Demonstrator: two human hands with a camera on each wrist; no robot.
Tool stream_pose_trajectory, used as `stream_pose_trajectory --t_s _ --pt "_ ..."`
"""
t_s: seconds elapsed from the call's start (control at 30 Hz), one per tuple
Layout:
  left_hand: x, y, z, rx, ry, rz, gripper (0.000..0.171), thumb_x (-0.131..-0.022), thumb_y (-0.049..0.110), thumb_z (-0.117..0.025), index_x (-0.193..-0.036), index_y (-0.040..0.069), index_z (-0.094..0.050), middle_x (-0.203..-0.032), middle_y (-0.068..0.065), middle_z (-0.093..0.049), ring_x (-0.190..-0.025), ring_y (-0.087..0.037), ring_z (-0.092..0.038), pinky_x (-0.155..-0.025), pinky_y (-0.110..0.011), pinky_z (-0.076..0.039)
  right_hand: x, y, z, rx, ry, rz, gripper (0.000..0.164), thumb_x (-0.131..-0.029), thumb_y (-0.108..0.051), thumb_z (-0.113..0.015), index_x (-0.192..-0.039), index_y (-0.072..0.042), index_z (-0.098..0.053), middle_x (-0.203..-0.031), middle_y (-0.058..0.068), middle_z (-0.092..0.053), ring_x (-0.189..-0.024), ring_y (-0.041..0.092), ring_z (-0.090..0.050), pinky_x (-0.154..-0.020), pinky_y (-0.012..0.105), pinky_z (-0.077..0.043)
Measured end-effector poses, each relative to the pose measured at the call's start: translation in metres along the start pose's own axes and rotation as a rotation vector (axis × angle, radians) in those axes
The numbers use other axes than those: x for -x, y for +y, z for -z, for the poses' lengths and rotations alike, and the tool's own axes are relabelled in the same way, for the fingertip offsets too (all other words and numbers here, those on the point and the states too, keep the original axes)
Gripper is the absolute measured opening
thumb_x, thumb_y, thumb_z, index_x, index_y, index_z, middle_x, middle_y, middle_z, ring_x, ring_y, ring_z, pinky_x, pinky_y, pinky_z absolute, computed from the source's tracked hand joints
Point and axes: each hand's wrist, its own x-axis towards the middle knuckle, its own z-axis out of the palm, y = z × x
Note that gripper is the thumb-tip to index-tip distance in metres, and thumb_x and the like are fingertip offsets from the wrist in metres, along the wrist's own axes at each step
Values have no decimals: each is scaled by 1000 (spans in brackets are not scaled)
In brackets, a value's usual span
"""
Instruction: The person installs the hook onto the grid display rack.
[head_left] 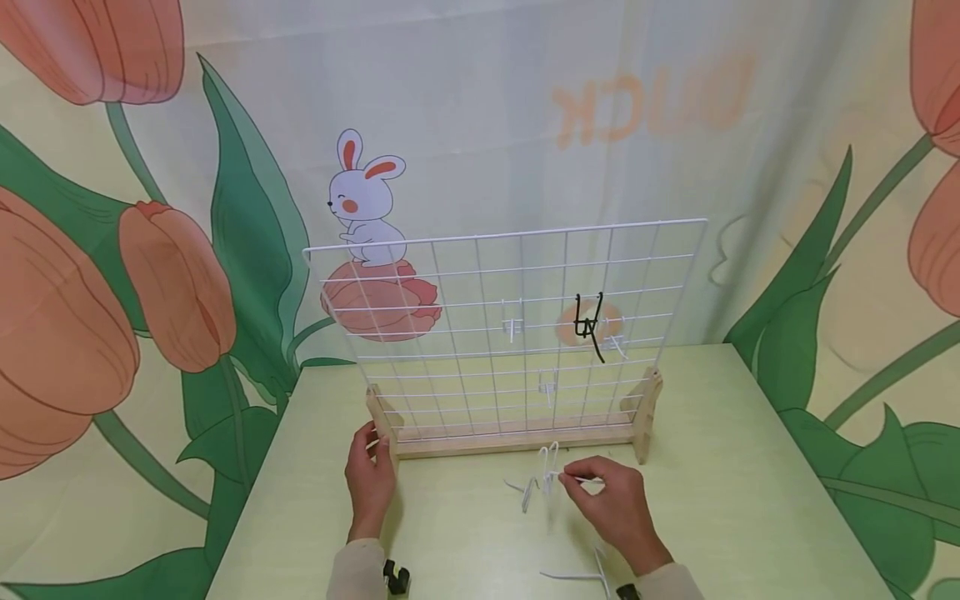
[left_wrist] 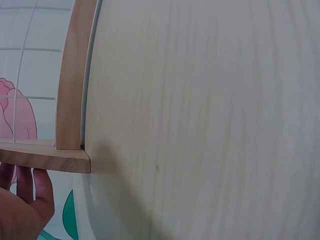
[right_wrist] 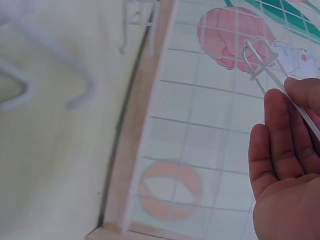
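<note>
My right hand [head_left: 611,500] pinches the prong of a white wire hook [right_wrist: 260,55] between thumb and fingers. In the head view, the hook's bent end points up in front of the white wire grid [head_left: 480,333]. The grid stands upright in a wooden base [head_left: 517,439]. My left hand [head_left: 371,475] is at the base's left end, its fingertips against the outer side of the wooden foot [left_wrist: 45,157]. A black hook [head_left: 587,327] hangs on the grid's right part, among white hooks [head_left: 512,323]. The thumb is out of sight in the left wrist view.
On the table [head_left: 465,533], a loose white hook [head_left: 528,496] lies just left of the held one. Another white hook [head_left: 573,576] lies nearer, by the right sleeve. A curtain [head_left: 480,100] printed with tulips and a rabbit hangs behind the table.
</note>
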Motion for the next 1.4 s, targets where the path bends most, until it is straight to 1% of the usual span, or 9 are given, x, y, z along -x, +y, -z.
stream_pose_trajectory --t_s 0.07,0.17,0.3,0.53,0.6,0.8,1.03,1.23,1.4 --pt "0 0 0 4 1 -1 35 -103 23 -55 -137 18 -51 -128 -8 -61 -114 -30 -63 -92 -51 -52 -6 -8 1 -1 18 2 15 -79 -19 -84 -89 -25 -76 -85 -13 -74 -77 2 -70 -65 26 -56" --pt "0 0 1 9 2 4 35 -103 23 -55 -137 18 -51 -127 -7 -61 -114 -29 -63 -92 -51 -52 -15 -19 3 0 47 14 14 -79 -18 -84 -88 -24 -77 -86 -13 -74 -77 3 -70 -67 22 -55" --pt "0 2 2 21 5 -1 35 -103 22 -54 -137 17 -52 -127 -9 -61 -114 -30 -63 -92 -52 -52 -25 -32 3 -8 88 65 13 -78 -16 -84 -88 -21 -77 -86 -12 -75 -76 4 -70 -70 18 -54" --pt "1 1 1 22 -1 10 34 -103 23 -54 -137 19 -52 -127 -8 -61 -114 -29 -62 -92 -51 -52 -36 -42 -2 -19 174 168 16 -74 -10 -85 -85 -19 -77 -83 -10 -74 -73 3 -70 -69 15 -53" --pt "2 1 1 18 -6 9 35 -103 23 -53 -138 17 -51 -128 -8 -61 -114 -29 -62 -92 -51 -52 -38 -43 -3 -17 191 193 16 -74 -9 -85 -84 -19 -77 -82 -10 -74 -72 4 -70 -70 16 -53" --pt "2 2 1 24 -8 17 35 -104 26 -53 -138 18 -51 -128 -5 -60 -115 -27 -60 -94 -49 -52 -47 -50 -4 -16 214 250 17 -74 -7 -83 -85 -18 -77 -84 -7 -75 -73 7 -71 -69 19 -55" --pt "2 3 1 9 -21 38 37 -104 28 -52 -140 20 -49 -131 -5 -58 -118 -27 -58 -98 -48 -50 -56 -62 -4 9 227 269 16 -74 -7 -84 -86 -15 -77 -86 -5 -75 -74 9 -72 -73 18 -56" --pt "2 3 2 29 -20 19 35 -103 26 -53 -138 18 -51 -129 -7 -60 -117 -29 -60 -95 -51 -52 -67 -71 -8 20 257 308 15 -74 -7 -84 -85 -14 -77 -85 -3 -75 -74 11 -72 -70 26 -58" --pt "2 5 3 49 -24 23 34 -103 23 -54 -136 19 -51 -129 -8 -60 -117 -29 -61 -93 -52 -52 -77 -79 -14 9 267 342 18 -72 -5 -85 -86 -11 -77 -84 -2 -76 -73 12 -72 -71 28 -59"
